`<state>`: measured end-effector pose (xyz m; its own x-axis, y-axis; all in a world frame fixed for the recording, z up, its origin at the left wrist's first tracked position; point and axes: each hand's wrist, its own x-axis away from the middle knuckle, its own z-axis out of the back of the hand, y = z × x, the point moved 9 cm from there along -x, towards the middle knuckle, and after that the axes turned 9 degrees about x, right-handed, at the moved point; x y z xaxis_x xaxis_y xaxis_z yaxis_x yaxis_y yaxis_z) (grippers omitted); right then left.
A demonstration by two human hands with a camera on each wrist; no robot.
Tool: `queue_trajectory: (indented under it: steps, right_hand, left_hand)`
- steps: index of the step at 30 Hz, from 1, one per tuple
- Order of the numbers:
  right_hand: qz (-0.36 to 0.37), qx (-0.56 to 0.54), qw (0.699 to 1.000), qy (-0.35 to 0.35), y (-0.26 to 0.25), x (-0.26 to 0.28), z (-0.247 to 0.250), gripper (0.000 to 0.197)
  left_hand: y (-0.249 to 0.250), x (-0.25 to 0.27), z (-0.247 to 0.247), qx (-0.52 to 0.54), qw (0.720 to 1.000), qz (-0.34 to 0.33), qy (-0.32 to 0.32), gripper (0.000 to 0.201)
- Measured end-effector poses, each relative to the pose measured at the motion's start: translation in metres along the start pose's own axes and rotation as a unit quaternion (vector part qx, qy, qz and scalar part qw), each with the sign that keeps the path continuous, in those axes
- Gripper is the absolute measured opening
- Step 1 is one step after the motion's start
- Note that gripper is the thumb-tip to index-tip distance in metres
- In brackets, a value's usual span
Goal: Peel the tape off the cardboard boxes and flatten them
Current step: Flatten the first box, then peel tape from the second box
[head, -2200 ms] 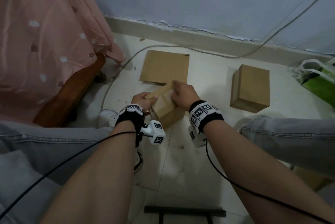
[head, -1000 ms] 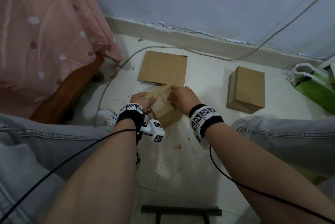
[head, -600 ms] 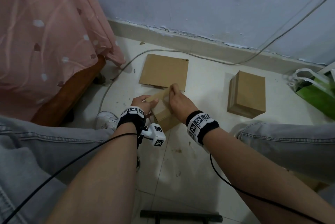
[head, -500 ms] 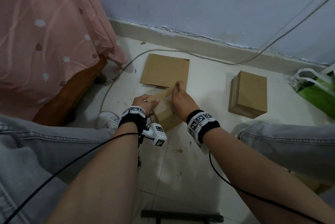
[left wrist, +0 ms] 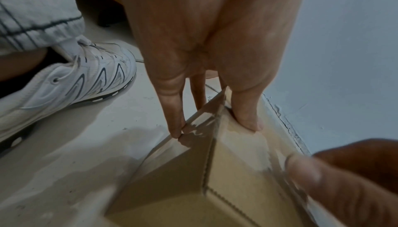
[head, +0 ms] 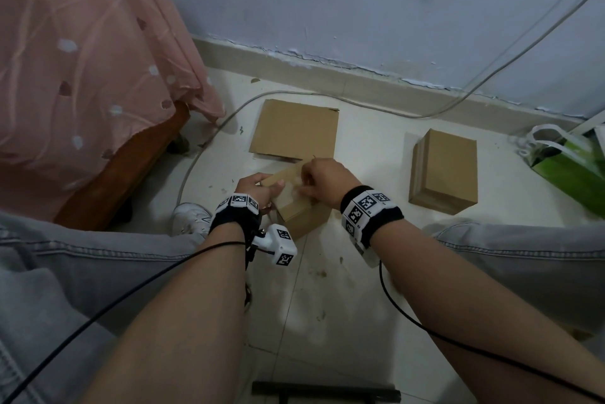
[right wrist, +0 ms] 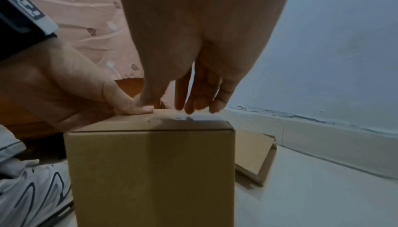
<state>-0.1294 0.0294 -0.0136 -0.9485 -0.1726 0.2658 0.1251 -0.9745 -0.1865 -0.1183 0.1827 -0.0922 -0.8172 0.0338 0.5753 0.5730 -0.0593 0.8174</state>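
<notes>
A small cardboard box [head: 298, 213] stands on the floor between my knees. My left hand [head: 258, 187] grips its near left corner, with the thumb [left wrist: 247, 118] on the top face and the fingers [left wrist: 174, 123] on the side. Clear tape [left wrist: 202, 125] wraps over that corner and glints on the top [right wrist: 193, 118]. My right hand [head: 322, 179] hangs over the top, its fingertips [right wrist: 193, 106] touching the far edge. Its thumb [left wrist: 323, 188] presses on the taped face. No loose tape end shows. A second closed box [head: 443, 171] sits to the right.
A flattened cardboard sheet [head: 294, 130] lies just behind the held box. A green bag [head: 576, 168] is at the far right. A pink cloth over a wooden frame [head: 124, 171] is on the left. A grey cable [head: 360, 105] runs along the skirting, and my white shoe [head: 190, 217] is beside the box.
Half a second ago my right hand was lifted off the box with its fingers up. It has come back down onto the top. My left hand has kept its grip throughout.
</notes>
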Motion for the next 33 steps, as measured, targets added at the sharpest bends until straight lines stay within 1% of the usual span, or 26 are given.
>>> queue_trajectory:
  steps: [3,6,8,11,14,18,23,26,28,29,31,32,33]
  right_hand:
    - [-0.001,-0.023,1.0,-0.01,0.0,-0.002,-0.005,0.021]
    - [-0.006,-0.004,0.999,-0.034,-0.003,-0.006,-0.009,0.011]
    - [-0.012,0.002,0.999,-0.049,-0.002,-0.007,-0.01,0.011]
    - [-0.005,-0.019,0.998,-0.062,0.0,-0.005,-0.009,0.009]
    - [-0.004,-0.022,0.998,-0.064,0.002,-0.004,-0.007,0.008]
    - [-0.021,-0.004,0.995,-0.095,-0.002,-0.004,-0.011,0.017]
    - [-0.053,-0.02,0.997,-0.059,0.002,0.0,-0.004,0.026]
    - [-0.086,-0.049,0.995,-0.003,0.011,-0.003,0.01,0.031]
    - [-0.101,-0.058,0.993,0.019,0.018,-0.007,0.02,0.036]
    - [-0.094,-0.065,0.993,0.024,0.018,-0.01,0.024,0.032]
    - [-0.07,-0.096,0.992,0.03,0.013,-0.011,0.028,0.017]
    - [-0.054,-0.1,0.993,0.023,0.009,-0.011,0.026,0.015]
    - [-0.039,-0.087,0.995,0.004,0.004,-0.011,0.02,0.018]
  left_hand:
    - [-0.001,0.0,0.0,0.003,1.0,0.005,0.002,0.026]
    - [-0.001,-0.001,0.001,0.004,1.0,0.007,0.003,0.025]
    - [-0.002,-0.002,0.0,0.005,1.0,0.006,-0.001,0.029]
    - [-0.002,-0.002,0.0,0.006,1.0,0.003,0.0,0.031]
    - [-0.001,-0.001,0.0,0.007,1.0,0.003,0.0,0.029]
    - [-0.001,0.001,0.0,0.013,1.0,-0.002,0.0,0.023]
    - [0.001,0.001,0.0,0.008,1.0,-0.005,-0.002,0.026]
    - [0.003,0.003,0.0,-0.004,1.0,-0.005,-0.005,0.027]
    - [0.003,0.004,0.0,0.001,1.0,-0.003,-0.006,0.025]
    - [0.003,0.004,0.0,0.001,1.0,-0.003,-0.006,0.024]
    - [0.003,0.004,0.0,-0.003,1.0,0.0,-0.005,0.026]
    - [0.002,0.004,0.0,-0.003,1.0,0.001,-0.005,0.027]
    - [0.002,0.004,-0.001,-0.002,1.0,0.002,-0.006,0.028]
